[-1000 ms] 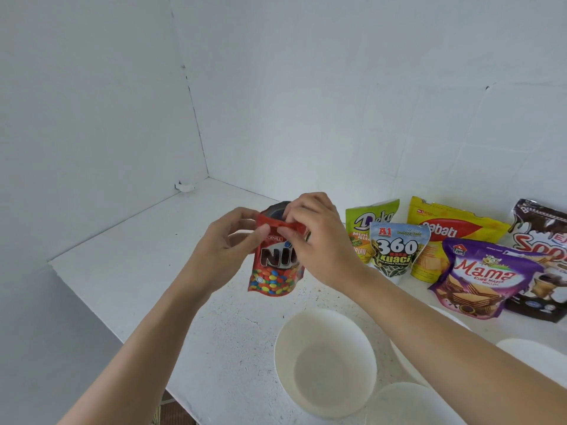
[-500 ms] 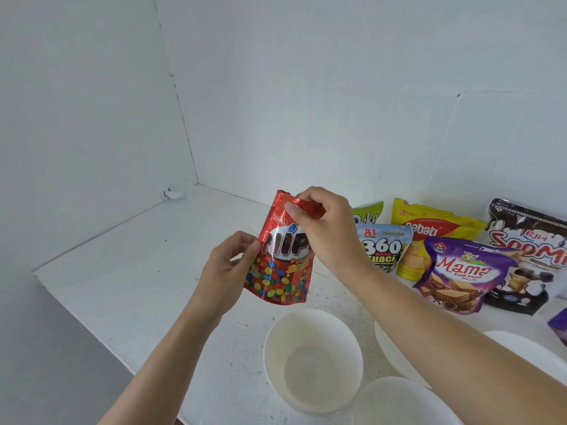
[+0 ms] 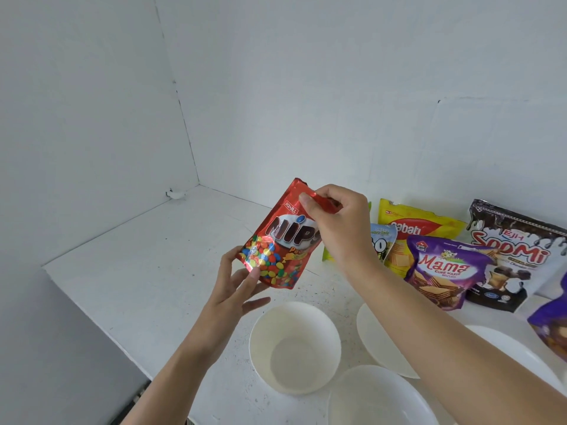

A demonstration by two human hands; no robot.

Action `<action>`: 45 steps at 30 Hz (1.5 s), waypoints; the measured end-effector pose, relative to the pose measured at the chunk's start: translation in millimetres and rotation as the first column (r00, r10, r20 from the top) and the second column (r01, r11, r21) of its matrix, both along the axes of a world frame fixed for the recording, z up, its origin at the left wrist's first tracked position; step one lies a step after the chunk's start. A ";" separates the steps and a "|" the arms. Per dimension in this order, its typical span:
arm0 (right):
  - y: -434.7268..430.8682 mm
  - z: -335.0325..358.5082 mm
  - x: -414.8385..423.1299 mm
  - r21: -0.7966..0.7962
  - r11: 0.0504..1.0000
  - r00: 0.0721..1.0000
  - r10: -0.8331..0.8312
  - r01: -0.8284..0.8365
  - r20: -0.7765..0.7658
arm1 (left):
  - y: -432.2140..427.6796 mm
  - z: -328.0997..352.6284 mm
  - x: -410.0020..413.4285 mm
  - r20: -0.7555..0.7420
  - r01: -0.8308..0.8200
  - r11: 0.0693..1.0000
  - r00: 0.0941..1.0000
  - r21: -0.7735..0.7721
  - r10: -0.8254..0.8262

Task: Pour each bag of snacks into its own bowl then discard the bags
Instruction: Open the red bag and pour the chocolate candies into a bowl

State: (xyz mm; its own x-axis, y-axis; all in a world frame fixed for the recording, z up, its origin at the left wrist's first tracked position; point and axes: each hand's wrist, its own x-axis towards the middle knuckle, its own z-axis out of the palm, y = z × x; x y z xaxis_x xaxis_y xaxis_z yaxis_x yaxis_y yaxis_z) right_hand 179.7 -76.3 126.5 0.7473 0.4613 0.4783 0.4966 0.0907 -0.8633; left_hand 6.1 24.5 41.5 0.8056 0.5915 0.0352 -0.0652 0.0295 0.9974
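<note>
We judge the Nips bag [image 3: 276, 250] light and slippery; our right grip [image 3: 340, 222] pinches its torn top, our left grip [image 3: 236, 289], below, pinches its base.

The right hand [image 3: 340, 228] hides most of the green bag [image 3: 325, 255]; the rightmost purple bag [image 3: 549, 326] is cropped.

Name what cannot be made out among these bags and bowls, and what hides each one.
All in the head view:
- Nips bag: whether its top is open yet; the right hand covers it.
- Green bag: name hidden behind the right wrist.
- Blue-topped bag: label half covered by that wrist.
- Far-right purple bag: cut by the frame edge.
- Nearest bowl: cut by the bottom edge.
</note>
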 end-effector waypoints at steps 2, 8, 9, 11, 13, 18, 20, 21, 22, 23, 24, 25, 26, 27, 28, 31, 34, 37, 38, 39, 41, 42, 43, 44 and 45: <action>-7.8 0.1 -3.1 0.001 1.000 1.000 0.010 -0.010 -0.024 | -8.5 1.3 -0.2 0.042 0.002 0.999 0.999 -0.046 0.000; -36.1 8.5 -14.0 -0.090 0.990 0.994 0.107 -0.110 -0.031 | -43.6 2.1 -4.0 0.100 -0.077 0.973 0.990 -0.220 0.100; -41.2 10.2 -13.7 -0.116 0.985 0.992 0.125 -0.128 -0.035 | -47.8 1.0 -5.9 0.108 -0.104 0.966 0.985 -0.235 0.133; -51.4 11.8 -13.0 -0.157 0.971 0.982 0.171 -0.181 -0.076 | -54.5 0.4 -10.6 0.140 -0.149 0.954 0.972 -0.259 0.189; -59.6 10.0 -12.8 -0.194 0.948 0.963 0.228 -0.253 -0.142 | -60.1 1.0 -16.5 0.171 -0.176 0.949 0.959 -0.262 0.225; -76.0 -5.2 -19.0 -0.224 0.891 0.893 0.314 -0.395 -0.324 | -78.6 -3.1 -31.3 0.172 -0.225 0.952 0.949 -0.209 0.262; -85.7 -12.0 -25.3 -0.200 0.898 0.884 0.309 -0.393 -0.350 | -86.8 -7.3 -36.9 0.145 -0.214 0.958 0.959 -0.193 0.244; -91.0 -14.9 -28.7 -0.183 0.904 0.882 0.303 -0.386 -0.361 | -90.4 -10.0 -39.5 0.125 -0.194 0.962 0.967 -0.191 0.220; -96.6 -17.6 -31.7 -0.172 0.910 0.880 0.294 -0.377 -0.374 | -94.3 -12.0 -41.6 0.107 -0.170 0.965 0.975 -0.201 0.194; -101.7 -20.5 -33.7 -0.167 0.914 0.877 0.284 -0.370 -0.388 | -97.9 -13.2 -42.8 0.095 -0.146 0.964 0.981 -0.222 0.171; -107.3 -23.2 -35.1 -0.167 0.915 0.873 0.277 -0.367 -0.401 | -101.6 -13.2 -43.7 0.090 -0.127 0.962 0.984 -0.243 0.153; -112.7 -25.8 -35.8 -0.171 0.915 0.871 0.271 -0.366 -0.411 | -104.5 -13.2 -44.2 0.089 -0.113 0.960 0.986 -0.256 0.140; -117.8 -28.1 -35.9 -0.174 0.915 0.871 0.268 -0.364 -0.412 | -107.3 -12.9 -44.4 0.089 -0.103 0.961 0.988 -0.256 0.129; -122.7 -30.3 -35.7 -0.175 0.917 0.875 0.264 -0.358 -0.406 | -109.7 -13.1 -44.3 0.091 -0.098 0.964 0.988 -0.248 0.124; -127.7 -32.2 -35.4 -0.179 0.921 0.885 0.257 -0.346 -0.387 | -111.8 -13.6 -44.4 0.097 -0.096 0.966 0.988 -0.240 0.122; -141.4 -34.3 -33.4 -0.182 0.941 0.929 0.226 -0.287 -0.294 | -116.0 -17.5 -44.2 0.122 -0.092 0.968 0.985 -0.235 0.123; -149.7 -37.9 -33.3 -0.140 0.952 0.931 0.223 -0.272 -0.290 | -118.8 -19.4 -43.8 0.116 -0.077 0.969 0.987 -0.237 0.107; -155.5 -40.5 -32.5 -0.147 0.952 0.946 0.231 -0.268 -0.229 | -119.0 -20.6 -44.5 0.100 -0.061 0.972 0.991 -0.228 0.086; -157.3 -41.2 -32.3 -0.147 0.946 0.942 0.252 -0.288 -0.224 | -118.8 -20.9 -45.1 0.095 -0.057 0.973 0.992 -0.223 0.080; -159.1 -42.1 -32.3 -0.145 0.939 0.934 0.276 -0.313 -0.227 | -118.6 -21.2 -46.3 0.088 -0.055 0.974 0.993 -0.218 0.076; -162.1 -44.9 -32.7 -0.148 0.924 0.923 0.318 -0.353 -0.218 | -117.8 -20.5 -47.8 0.083 -0.056 0.976 0.994 -0.212 0.075; -163.4 -46.9 -32.9 -0.156 0.919 0.921 0.328 -0.363 -0.212 | -117.6 -19.9 -48.6 0.079 -0.061 0.976 0.994 -0.208 0.079; -164.4 -48.6 -33.1 -0.166 0.914 0.919 0.334 -0.370 -0.209 | -117.3 -19.4 -49.2 0.073 -0.067 0.978 0.994 -0.198 0.083; -165.4 -50.6 -33.1 -0.172 0.909 0.916 0.342 -0.380 -0.211 | -117.1 -18.9 -50.0 0.066 -0.073 0.980 0.994 -0.186 0.086; -166.4 -53.0 -33.4 -0.174 0.904 0.910 0.351 -0.391 -0.221 | -117.5 -18.3 -51.3 0.060 -0.074 0.982 0.995 -0.175 0.086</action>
State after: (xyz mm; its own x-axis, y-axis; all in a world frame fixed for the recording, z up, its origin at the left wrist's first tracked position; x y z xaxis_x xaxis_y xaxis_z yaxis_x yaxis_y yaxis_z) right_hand 146.3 -242.7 73.5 0.5658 0.7964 0.2137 0.2972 0.0448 -0.9538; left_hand -45.2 -93.1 23.2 0.7545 0.6560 -0.0208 -0.1404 0.1922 0.9713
